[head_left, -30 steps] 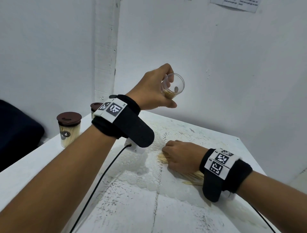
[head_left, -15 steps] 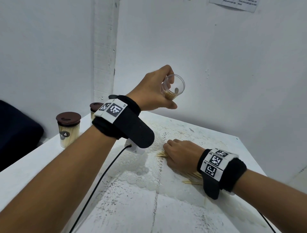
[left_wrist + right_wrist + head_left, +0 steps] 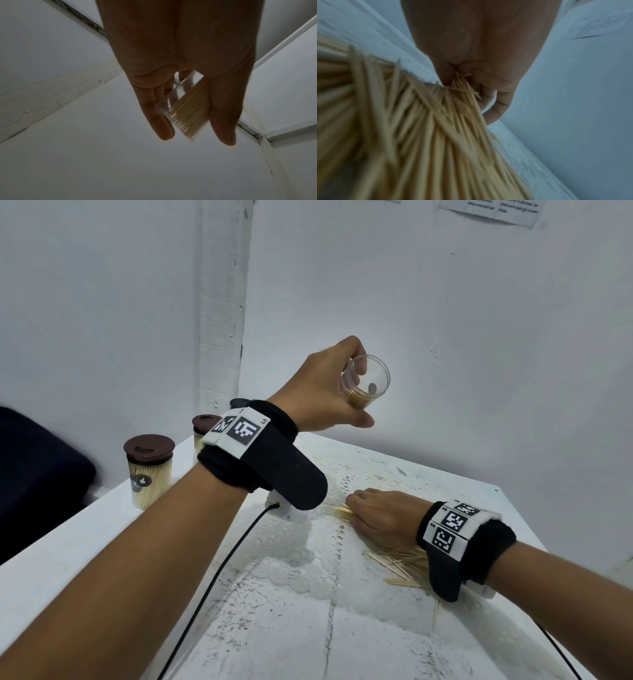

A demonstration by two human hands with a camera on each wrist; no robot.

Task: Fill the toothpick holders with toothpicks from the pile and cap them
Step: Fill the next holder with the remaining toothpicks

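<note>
My left hand holds a clear, uncapped toothpick holder in the air above the table's far side, tilted with its mouth toward me. The left wrist view shows a partial layer of toothpicks inside the holder, between finger and thumb. My right hand lies knuckles up on the pile of toothpicks on the lace mat. In the right wrist view its curled fingers grip a bunch of toothpicks out of the pile.
Two filled holders with brown caps stand at the table's far left: one near the edge, another partly hidden behind my left wrist. A dark seat sits left of the table. White walls close in behind.
My right hand has slid a little along the pile toward the table's far side. The left hand with the holder has hardly moved.
</note>
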